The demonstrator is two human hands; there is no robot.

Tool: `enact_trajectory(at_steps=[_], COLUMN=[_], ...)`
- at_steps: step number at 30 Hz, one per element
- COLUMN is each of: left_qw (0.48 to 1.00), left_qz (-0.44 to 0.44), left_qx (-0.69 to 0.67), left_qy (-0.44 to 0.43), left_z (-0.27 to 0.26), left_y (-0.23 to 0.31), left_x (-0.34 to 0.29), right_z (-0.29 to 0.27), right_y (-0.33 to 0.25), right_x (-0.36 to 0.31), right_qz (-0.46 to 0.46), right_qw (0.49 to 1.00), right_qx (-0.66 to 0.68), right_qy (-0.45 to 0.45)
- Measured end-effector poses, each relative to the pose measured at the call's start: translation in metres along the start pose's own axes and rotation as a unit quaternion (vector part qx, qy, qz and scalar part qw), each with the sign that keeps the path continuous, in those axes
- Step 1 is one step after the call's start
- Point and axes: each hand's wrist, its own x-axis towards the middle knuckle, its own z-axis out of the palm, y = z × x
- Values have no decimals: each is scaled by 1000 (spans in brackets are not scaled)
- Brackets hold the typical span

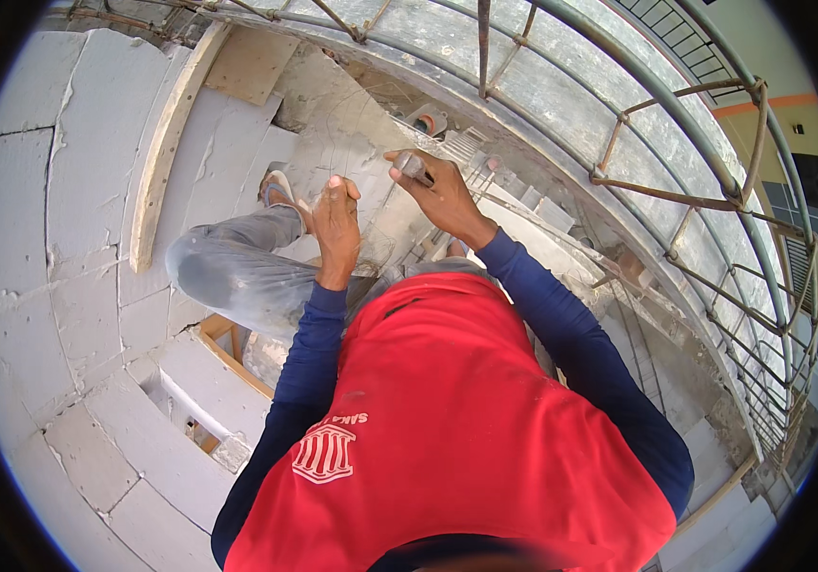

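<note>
My right hand (447, 195) is closed around a short, grey, block-shaped metal tool (414, 168). It resembles a hammer head, but no handle shows. My left hand (336, 227) is a short way to the left, fingers curled and thumb pressed in; whatever it holds, if anything, is too small or hidden to name. The two hands are apart, both raised over a rough grey concrete surface (333, 124). My left leg in grey trousers (237, 272) is bent below, with a sandalled foot (278, 187) next to a light block wall.
Pale block wall (94, 162) fills the left, with a long wooden plank (172, 143) against it. A wooden frame (232, 353) sits in an opening lower left. Tied steel bars (685, 195) run along the right above a concrete beam (561, 105). Rubble and blocks (533, 205) lie beyond my right hand.
</note>
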Motion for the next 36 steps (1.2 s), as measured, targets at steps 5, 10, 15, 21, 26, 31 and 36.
enact_trajectory(at_steps=[5,10,15,21,26,31,36], left_qw=[996,991,982,967,949,935,974], left_qz=[-26,-85,-145,-217,-215,-230,162], left_qx=[71,68,55,34,100,64,147], left_qy=[-51,-75,-107,-131,-209,-263,62], left_z=[1,-2,-2,-9,-19,-23,-8], left_y=[-10,-16,-23,-33,-42,-39,-5], left_x=[-17,-27,-34,-37,-29,-24,-26], right_z=[34,37,31,33,45,51,56], right_y=[4,10,10,1,-9,-18,-22], right_x=[18,17,14,11,10,10,19], right_qz=[55,71,123,85,33,83,13], right_qw=[992,985,955,969,979,989,995], right_qx=[111,148,254,204,167,104,83], right_qy=[18,46,90,111,108,57,49])
